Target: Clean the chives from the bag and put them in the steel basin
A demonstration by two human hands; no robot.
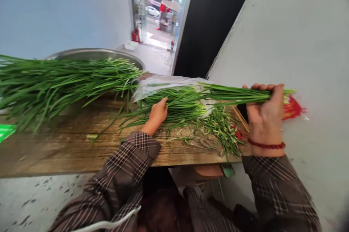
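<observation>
My right hand (265, 112), a red bead bracelet at its wrist, holds the pale ends of a bunch of long green stalks (237, 94) above the table's right end. The bunch stretches leftward over a pile of green stalks (182, 106) lying on a white plastic bag (163, 82). My left hand (158, 112) rests at the near side of that pile, fingers bent among the leaves; what it grips is hidden. Short trimmed scraps (222, 128) lie right of the pile. A larger heap of green stalks (68, 79) is at the left.
The wooden table (68, 148) runs across the view, its near edge before me. Behind the left heap stands a large metal basin (95, 53). Red plastic (293, 108) shows beyond my right hand. A doorway opens onto a street at the back.
</observation>
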